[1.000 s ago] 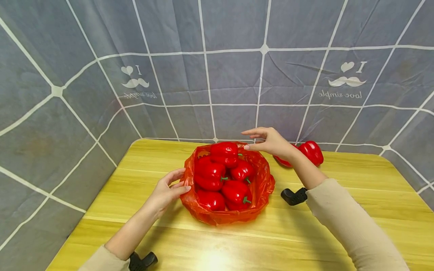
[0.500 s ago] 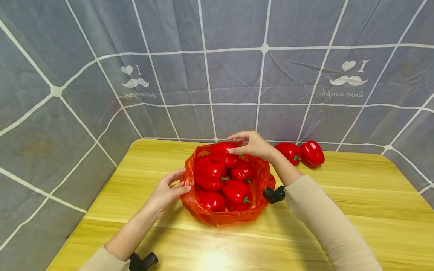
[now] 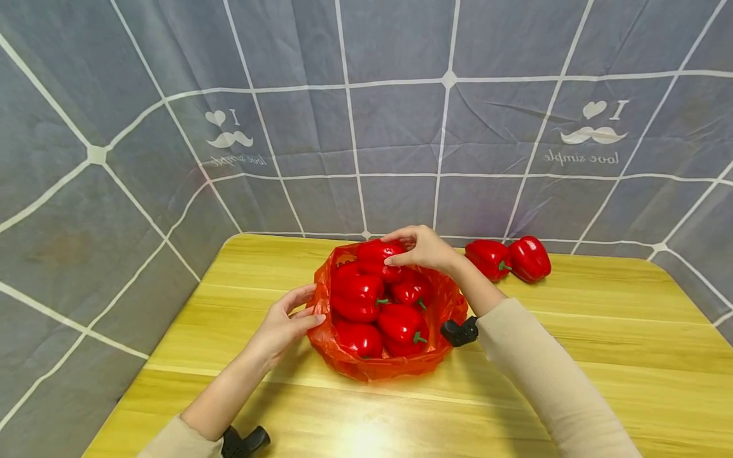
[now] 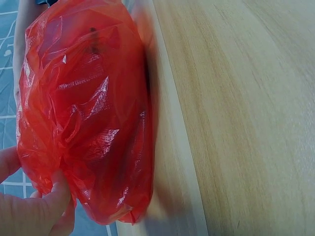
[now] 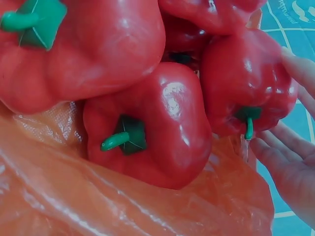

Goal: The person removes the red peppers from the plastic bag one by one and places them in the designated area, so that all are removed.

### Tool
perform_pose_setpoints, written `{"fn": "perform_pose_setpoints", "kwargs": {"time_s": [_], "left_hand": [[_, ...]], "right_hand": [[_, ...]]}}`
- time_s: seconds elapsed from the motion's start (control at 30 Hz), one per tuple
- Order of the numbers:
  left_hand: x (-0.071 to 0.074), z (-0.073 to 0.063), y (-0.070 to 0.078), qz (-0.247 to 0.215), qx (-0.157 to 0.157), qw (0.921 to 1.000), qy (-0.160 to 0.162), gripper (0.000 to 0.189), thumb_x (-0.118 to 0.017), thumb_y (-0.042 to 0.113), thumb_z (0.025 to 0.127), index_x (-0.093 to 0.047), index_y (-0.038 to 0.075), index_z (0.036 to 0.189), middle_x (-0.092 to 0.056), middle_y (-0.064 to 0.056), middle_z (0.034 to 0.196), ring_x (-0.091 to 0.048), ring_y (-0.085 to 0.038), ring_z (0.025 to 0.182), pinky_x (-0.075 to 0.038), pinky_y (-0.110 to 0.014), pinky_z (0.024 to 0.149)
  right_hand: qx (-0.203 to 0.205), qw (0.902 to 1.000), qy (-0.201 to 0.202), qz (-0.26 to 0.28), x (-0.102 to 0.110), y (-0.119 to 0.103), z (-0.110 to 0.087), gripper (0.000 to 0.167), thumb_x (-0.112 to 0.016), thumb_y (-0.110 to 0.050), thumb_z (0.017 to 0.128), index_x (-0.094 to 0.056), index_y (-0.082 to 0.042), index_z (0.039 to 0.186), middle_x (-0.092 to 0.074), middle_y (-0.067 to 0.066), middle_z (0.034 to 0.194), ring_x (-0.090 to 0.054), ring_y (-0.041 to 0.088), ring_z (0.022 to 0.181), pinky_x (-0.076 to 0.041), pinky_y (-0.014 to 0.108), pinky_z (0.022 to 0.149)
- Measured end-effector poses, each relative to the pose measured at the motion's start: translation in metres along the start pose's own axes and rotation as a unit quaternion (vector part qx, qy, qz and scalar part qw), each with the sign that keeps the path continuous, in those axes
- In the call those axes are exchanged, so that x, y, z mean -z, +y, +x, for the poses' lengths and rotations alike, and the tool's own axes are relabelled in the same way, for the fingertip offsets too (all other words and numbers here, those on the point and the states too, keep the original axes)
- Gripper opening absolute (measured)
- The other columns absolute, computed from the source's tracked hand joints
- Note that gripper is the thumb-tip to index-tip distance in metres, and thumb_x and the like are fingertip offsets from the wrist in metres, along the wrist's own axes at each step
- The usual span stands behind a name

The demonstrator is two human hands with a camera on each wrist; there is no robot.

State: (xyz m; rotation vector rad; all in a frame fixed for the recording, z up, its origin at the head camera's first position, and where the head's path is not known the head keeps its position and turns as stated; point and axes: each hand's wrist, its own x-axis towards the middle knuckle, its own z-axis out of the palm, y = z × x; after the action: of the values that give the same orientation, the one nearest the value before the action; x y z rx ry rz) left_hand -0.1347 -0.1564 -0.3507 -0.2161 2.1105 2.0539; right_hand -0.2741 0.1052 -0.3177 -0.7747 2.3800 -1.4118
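Note:
A translucent red plastic bag (image 3: 378, 369) stands on the table with its mouth spread wide, holding several glossy red bell peppers (image 3: 357, 299) with green stems. My left hand (image 3: 280, 326) pinches the bag's left rim between thumb and fingers; the left wrist view shows the thumb pressed into the crumpled plastic (image 4: 98, 123). At the back of the bag, my right hand (image 3: 425, 249) grips the rearmost bell pepper (image 3: 375, 254) from its right side. In the right wrist view the fingers and thumb lie on either side of this pepper (image 5: 248, 81), its stem pointing down.
Two more red bell peppers, one at left (image 3: 488, 259) and one at right (image 3: 529, 259), lie side by side at the table's back right. Behind the wooden table (image 3: 601, 343) hangs a grey curtain (image 3: 395, 133) with white lines. Black devices (image 3: 460, 332) are worn at both wrists.
My right hand has moved left from above the bag's back right rim onto the rearmost pepper and gripped it. The left hand stays at the rim.

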Motion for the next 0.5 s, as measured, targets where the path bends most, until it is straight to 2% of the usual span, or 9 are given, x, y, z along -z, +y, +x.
{"fn": "perform_pose_setpoints", "kwargs": {"time_s": [0.5], "left_hand": [[-0.0004, 0.0011, -0.0002, -0.005, 0.007, 1.0, -0.001, 0.058, -0.06, -0.006, 0.084, -0.039, 0.001, 0.138, -0.037, -0.019, 0.136, -0.052, -0.025, 0.112, -0.05, -0.025, 0.083]], "right_hand": [[-0.003, 0.9996, -0.007, 0.026, 0.0016, 0.0058, 0.0, 0.046, -0.076, -0.006, 0.075, -0.062, -0.001, 0.119, -0.067, 0.016, 0.104, -0.063, 0.023, 0.09, -0.052, 0.029, 0.077]]}}
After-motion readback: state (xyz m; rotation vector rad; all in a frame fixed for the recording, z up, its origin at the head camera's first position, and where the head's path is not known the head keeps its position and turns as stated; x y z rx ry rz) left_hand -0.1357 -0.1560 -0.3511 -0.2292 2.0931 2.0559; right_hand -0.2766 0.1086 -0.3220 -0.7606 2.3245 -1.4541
